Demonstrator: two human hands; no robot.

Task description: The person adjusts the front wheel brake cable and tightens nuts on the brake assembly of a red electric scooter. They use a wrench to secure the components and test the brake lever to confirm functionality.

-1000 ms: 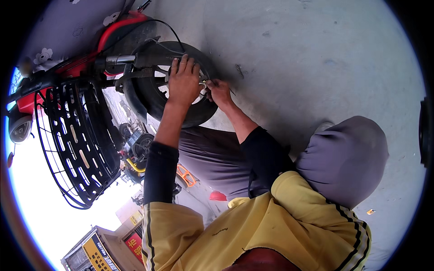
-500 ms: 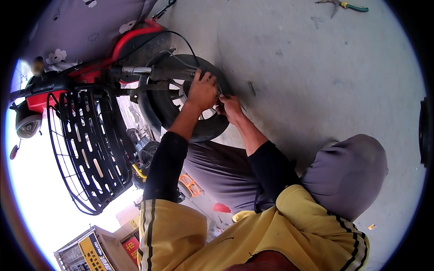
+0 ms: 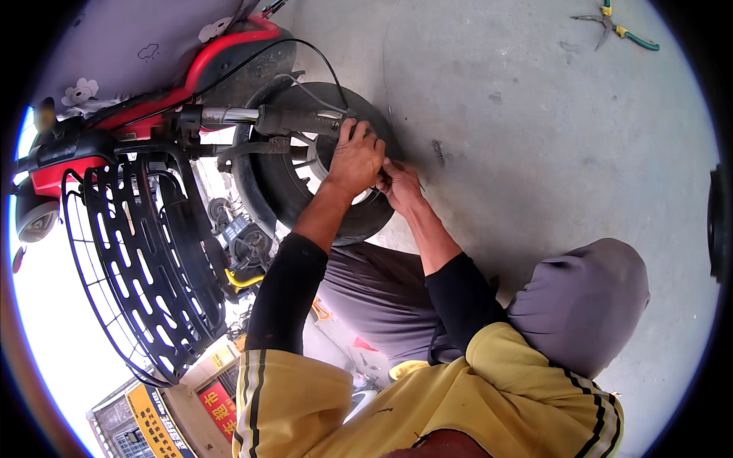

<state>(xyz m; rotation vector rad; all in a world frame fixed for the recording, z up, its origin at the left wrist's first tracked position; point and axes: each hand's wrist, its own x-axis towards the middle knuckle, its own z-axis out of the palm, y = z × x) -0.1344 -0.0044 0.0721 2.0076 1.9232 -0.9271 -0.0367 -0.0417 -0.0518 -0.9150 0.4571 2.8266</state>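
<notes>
The front wheel (image 3: 374,221) of a red scooter stands before me, with a black tyre and pale spokes. My left hand (image 3: 356,162) lies over the hub side, close to the lower end of the fork (image 3: 301,122); its fingers are bent around a part that the hand itself hides. Against it, my right hand (image 3: 398,188) is closed, thumb and fingers pinched together at the wheel's right side. What the pinch holds is too small to make out. A black cable (image 3: 324,57) arcs down to the fork end by my left hand.
A black metal basket (image 3: 145,267) juts out at the left, near the headlight (image 3: 38,221). Pliers with green and yellow handles (image 3: 615,29) lie on the concrete floor (image 3: 534,137) at the far right. A patterned grey cover (image 3: 145,53) drapes over the scooter.
The view has shifted a little, so the pliers show more fully and the basket sits lower. Both hands stay at the wheel hub, my right hand now closer against the left.
</notes>
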